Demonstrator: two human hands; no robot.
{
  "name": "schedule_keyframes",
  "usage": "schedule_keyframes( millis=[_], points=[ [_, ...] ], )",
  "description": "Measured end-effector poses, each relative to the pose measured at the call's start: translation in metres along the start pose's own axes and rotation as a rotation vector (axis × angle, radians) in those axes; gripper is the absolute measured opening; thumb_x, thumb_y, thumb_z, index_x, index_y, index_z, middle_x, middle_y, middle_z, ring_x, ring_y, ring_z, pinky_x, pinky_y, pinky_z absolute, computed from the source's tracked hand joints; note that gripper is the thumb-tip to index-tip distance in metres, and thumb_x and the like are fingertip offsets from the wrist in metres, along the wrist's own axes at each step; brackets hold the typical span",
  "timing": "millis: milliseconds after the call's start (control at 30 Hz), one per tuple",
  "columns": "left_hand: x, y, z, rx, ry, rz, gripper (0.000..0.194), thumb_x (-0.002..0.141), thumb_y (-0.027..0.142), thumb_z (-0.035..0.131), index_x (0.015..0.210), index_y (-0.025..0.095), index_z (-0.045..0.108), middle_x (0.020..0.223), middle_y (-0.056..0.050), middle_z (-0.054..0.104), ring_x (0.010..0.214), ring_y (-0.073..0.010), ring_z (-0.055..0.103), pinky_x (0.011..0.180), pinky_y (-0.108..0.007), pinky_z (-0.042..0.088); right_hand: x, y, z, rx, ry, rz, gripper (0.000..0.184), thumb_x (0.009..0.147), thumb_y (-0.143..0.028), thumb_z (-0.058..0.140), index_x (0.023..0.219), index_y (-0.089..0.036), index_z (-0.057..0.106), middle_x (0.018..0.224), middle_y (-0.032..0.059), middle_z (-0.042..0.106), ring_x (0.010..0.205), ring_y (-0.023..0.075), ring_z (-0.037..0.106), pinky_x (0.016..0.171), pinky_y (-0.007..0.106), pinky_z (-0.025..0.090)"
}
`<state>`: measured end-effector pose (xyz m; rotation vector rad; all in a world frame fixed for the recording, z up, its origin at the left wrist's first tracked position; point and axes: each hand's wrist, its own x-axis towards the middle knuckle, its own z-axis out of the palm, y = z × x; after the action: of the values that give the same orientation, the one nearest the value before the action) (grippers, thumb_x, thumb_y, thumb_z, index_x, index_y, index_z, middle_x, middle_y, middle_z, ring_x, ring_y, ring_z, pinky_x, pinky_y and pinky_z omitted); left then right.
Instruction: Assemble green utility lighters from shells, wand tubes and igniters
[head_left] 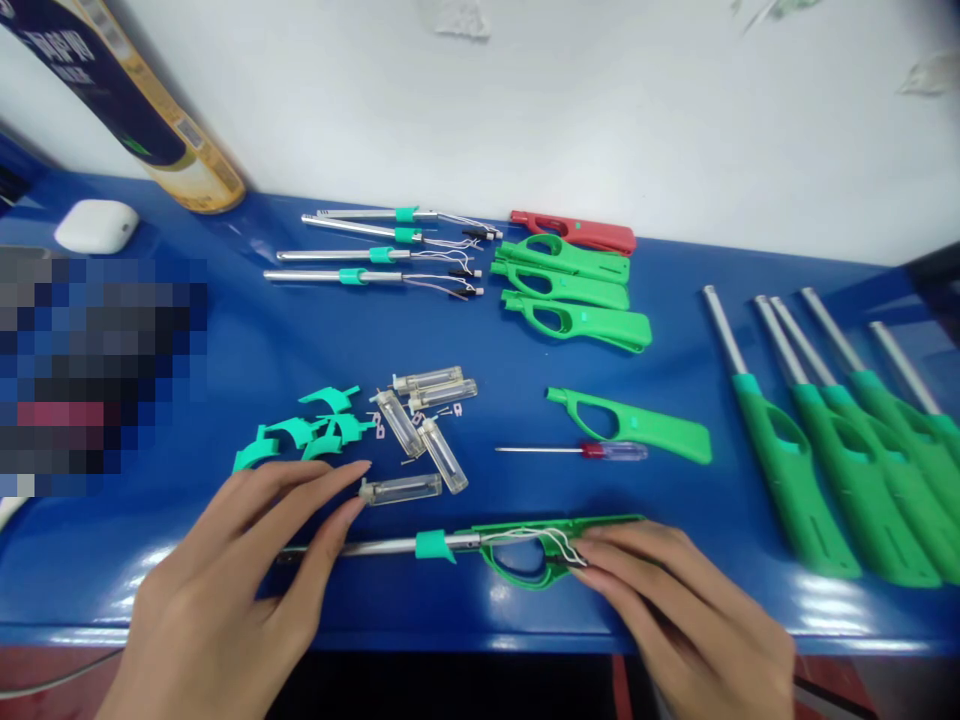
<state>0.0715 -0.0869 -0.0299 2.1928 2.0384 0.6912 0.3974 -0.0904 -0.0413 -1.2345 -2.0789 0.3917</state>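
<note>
My left hand [247,570] has thumb and index finger pinched about the pale valve end of a clear lighter fuel tank [405,489]. My right hand [675,600] is closed on a green lighter handle half [517,577] at the table's front, fingertips at the wires' black end. A metal lighter tube [375,547] with a teal trigger [433,545] and white wires [536,535] extends left from this handle half; its far end passes behind my left hand. More clear fuel tanks [444,455], tiny screws and small pale pieces lie beyond, with loose teal triggers [289,432] to their left.
Tube assemblies with wires [375,255] lie at the back beside green handle pieces [562,290] and a red one [574,232]. A screwdriver [615,451] lies by another green handle half [637,425]. Several assembled lighters [795,480] are right; a can [150,120] stands back left.
</note>
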Motion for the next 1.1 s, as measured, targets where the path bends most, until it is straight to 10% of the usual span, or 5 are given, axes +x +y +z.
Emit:
schedule_keyframes(
  millis=[367, 567, 1100],
  points=[
    [0.0041, 0.0013, 0.0005, -0.002, -0.031, -0.015, 0.029, 0.107, 0.054, 0.056, 0.128, 0.038, 0.070, 0.124, 0.002, 0.068, 0.097, -0.0164, 0.072, 0.055, -0.022, 0.053, 0.0014, 0.0000, 0.0014, 0.008, 0.010, 0.007, 0.020, 0.099, -0.007, 0.068, 0.113, -0.019, 0.077, 0.107, 0.0043, 0.077, 0.098, 0.0172, 0.074, 0.088, 0.029, 0.062],
    [0.0048, -0.0017, 0.0025, -0.019, -0.057, 0.061, 0.024, 0.110, 0.047, 0.053, 0.121, 0.038, 0.071, 0.124, 0.002, 0.067, 0.102, -0.0182, 0.071, 0.090, -0.031, 0.059, 0.0008, 0.0002, 0.0013, 0.002, -0.003, 0.015, 0.019, 0.100, -0.009, 0.068, 0.114, -0.019, 0.077, 0.107, 0.0043, 0.077, 0.098, 0.0166, 0.073, 0.089, 0.029, 0.061],
    [0.0017, -0.0026, 0.0021, -0.045, -0.082, 0.129, 0.022, 0.111, 0.041, 0.053, 0.125, 0.036, 0.068, 0.128, 0.002, 0.066, 0.115, -0.0184, 0.068, 0.104, -0.030, 0.056, 0.0000, -0.0009, -0.0001, -0.003, 0.018, 0.022, 0.017, 0.100, -0.011, 0.069, 0.111, -0.020, 0.078, 0.104, 0.0041, 0.078, 0.093, 0.0180, 0.076, 0.084, 0.031, 0.064]
  ],
)
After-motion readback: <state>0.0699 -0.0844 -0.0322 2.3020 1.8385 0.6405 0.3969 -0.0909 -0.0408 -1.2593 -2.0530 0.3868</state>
